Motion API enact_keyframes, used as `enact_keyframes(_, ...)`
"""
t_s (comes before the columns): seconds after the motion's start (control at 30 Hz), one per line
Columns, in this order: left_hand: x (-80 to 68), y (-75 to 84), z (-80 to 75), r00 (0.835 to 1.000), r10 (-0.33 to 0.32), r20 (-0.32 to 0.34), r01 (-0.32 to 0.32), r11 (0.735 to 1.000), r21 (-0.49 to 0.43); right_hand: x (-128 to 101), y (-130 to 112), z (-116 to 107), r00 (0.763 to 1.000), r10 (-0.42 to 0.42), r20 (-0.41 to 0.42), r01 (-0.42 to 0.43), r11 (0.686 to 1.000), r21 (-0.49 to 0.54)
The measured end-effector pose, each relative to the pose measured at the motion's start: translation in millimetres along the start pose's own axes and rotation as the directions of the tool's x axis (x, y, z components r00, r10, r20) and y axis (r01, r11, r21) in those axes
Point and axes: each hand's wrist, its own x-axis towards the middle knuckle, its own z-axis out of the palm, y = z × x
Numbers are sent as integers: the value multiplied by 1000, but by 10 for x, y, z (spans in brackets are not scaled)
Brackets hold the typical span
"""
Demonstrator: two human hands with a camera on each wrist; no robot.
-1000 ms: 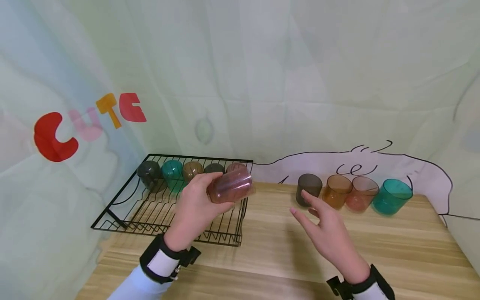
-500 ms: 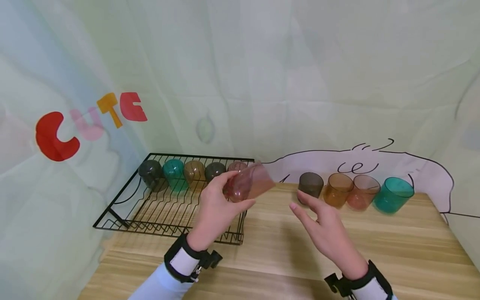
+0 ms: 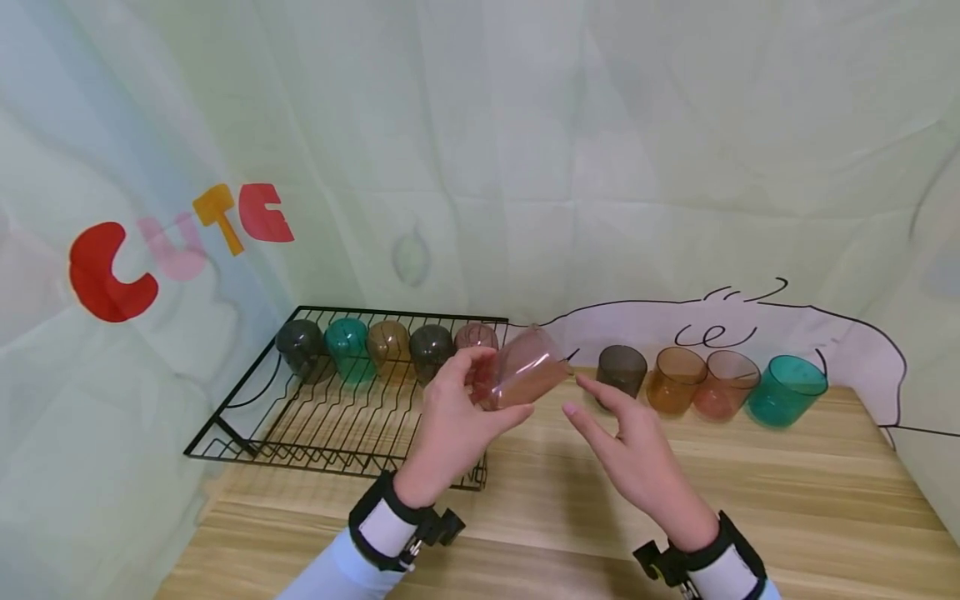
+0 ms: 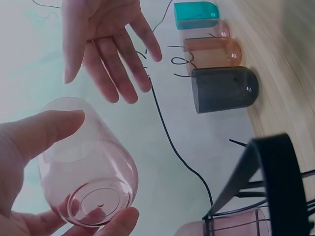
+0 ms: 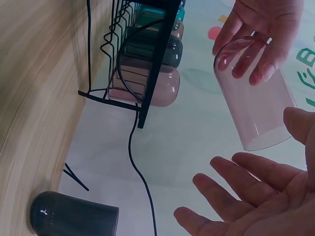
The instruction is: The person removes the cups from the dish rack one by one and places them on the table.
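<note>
My left hand (image 3: 497, 385) grips a pink see-through cup (image 3: 536, 371) by its base, tilted with the mouth toward the right, in the air just past the right end of the black wire rack (image 3: 247, 379). The left wrist view shows the cup's base (image 4: 96, 196) between thumb and fingers. My right hand (image 3: 603, 410) is open, fingers spread, a little right of the cup's mouth and not touching it. In the right wrist view the cup (image 5: 253, 103) hangs above the open right palm (image 5: 246, 201).
Several cups lie in a row at the back of the rack: dark, teal (image 3: 345, 346), brown, dark, pink. On the wooden table (image 3: 787, 483) stand a dark cup (image 3: 621, 369), an orange cup (image 3: 675, 381), a pink cup (image 3: 723, 385) and a teal cup (image 3: 783, 392). A printed cloth hangs behind.
My left hand has carried the pink cup rightward, off the rack's end, and turned its mouth to the right. My right hand has shifted slightly left toward it.
</note>
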Motion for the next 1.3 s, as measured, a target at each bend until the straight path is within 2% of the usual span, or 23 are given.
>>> enact_keyframes(0.23, 0, 14, 30, 1000, 17, 3, -17, 999, 27, 42, -3, -25, 1000, -6, -11, 7, 1000, 24)
enact_keyframes(0.33, 9, 13, 41, 1000, 18, 20, -19, 1000, 7, 60, -12, -40, 1000, -7, -14, 7, 999, 37)
enact_keyframes(0.73, 2, -1, 100, 998, -19, 56, 20, 1000, -21, 99, -29, -72, 999, 36, 12, -37, 996, 78)
enact_keyframes(0.9, -9, -20, 136, 997, -26, 78, 33, 995, -94, 122, -28, -72, 998, 52, 34, -56, 987, 148)
enact_keyframes(1.1, -23, -40, 193, 988, -52, 145, 84, 970, -229, 155, -25, -80, 997, 66, 29, -72, 956, 283)
enact_keyframes(1.2, -34, -52, 230, 983, -56, 176, 100, 961, -257, 170, -27, -88, 997, 71, 19, -73, 947, 311)
enact_keyframes(1.3, -42, -65, 273, 980, -37, 194, 90, 957, -276, 180, -29, -99, 997, 79, 18, -81, 946, 313)
